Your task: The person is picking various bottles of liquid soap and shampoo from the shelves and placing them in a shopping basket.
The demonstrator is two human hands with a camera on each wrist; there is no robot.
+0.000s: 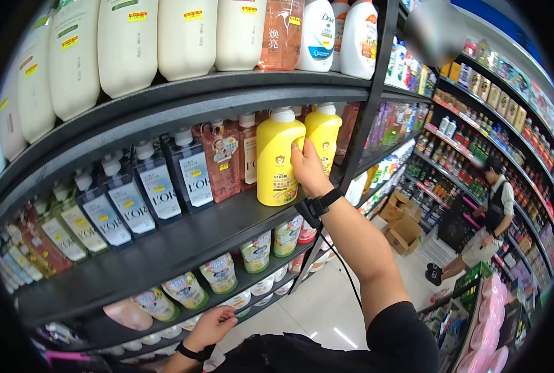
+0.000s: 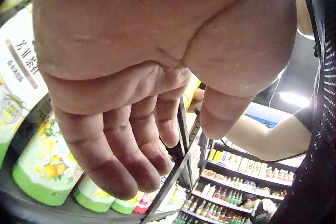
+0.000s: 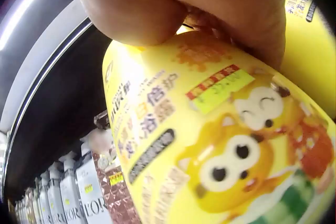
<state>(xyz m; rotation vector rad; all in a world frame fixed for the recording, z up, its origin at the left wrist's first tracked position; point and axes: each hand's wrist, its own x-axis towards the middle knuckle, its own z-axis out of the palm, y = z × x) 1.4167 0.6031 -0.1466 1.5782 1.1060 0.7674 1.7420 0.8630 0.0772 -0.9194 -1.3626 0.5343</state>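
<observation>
My right hand [image 1: 309, 166] grips a yellow pump bottle [image 1: 274, 171] from its right side at the front of the middle shelf. In the right wrist view, cartoon animals and a price sticker [image 3: 220, 88] show on the bottle, with the hand around its upper part. Another yellow bottle [image 1: 328, 127] stands just behind, to the right, partly covered by the hand. My left hand [image 1: 212, 326] hangs low by the bottom shelves and holds nothing. Its fingers bend loosely in the left wrist view, near a green-and-white flowered bottle [image 2: 44, 166].
Dark L'OR-labelled pump bottles [image 1: 159, 180] and a pink bottle [image 1: 220, 163] line the middle shelf [image 1: 190, 233]. Large cream bottles [image 1: 128, 50] fill the shelf above. A black post [image 1: 368, 93] stands right of the yellow bottles. A person [image 1: 494, 199] and cardboard boxes [image 1: 404, 231] are farther right.
</observation>
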